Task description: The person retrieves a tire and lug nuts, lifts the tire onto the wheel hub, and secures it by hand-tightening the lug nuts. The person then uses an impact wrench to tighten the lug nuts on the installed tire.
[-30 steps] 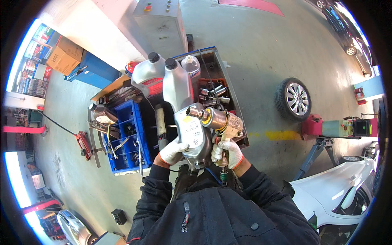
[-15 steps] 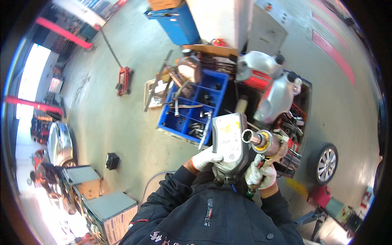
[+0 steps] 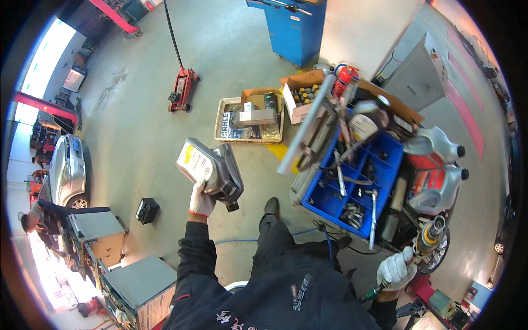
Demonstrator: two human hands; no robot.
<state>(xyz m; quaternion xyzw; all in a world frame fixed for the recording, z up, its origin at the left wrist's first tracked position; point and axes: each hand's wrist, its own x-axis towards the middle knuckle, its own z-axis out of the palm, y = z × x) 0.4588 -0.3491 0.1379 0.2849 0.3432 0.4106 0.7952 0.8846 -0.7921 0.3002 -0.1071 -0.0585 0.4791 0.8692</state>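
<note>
My gloved left hand (image 3: pixel 202 199) is closed on a grey oil bottle (image 3: pixel 197 163) with a white and yellow label, held tilted over the floor. A darker grey shape lies against its far side; I cannot tell whether it is a second bottle. At the right, my gloved right hand (image 3: pixel 395 270) grips an impact wrench (image 3: pixel 427 242) with a large socket on its nose. A green hose fitting (image 3: pixel 373 293) shows below that hand. Close to the wrench stands a tool cart with a blue divided tray (image 3: pixel 320 204) holding sockets and a long ratchet (image 3: pixel 373 217).
Silver jugs (image 3: pixel 434 195) and a dark bottle (image 3: pixel 367 122) stand on the cart, with a metal bar (image 3: pixel 307 129) jutting out leftward. Beyond lie a crate of boxes (image 3: pixel 222 132) and a red floor jack (image 3: pixel 183 91). A blue hose (image 3: pixel 247 240) crosses the floor near my feet.
My left hand has carried the oil bottle leftward, away from the cart. My right hand has moved right with the impact wrench. The view has turned, so the cart now sits further right.
</note>
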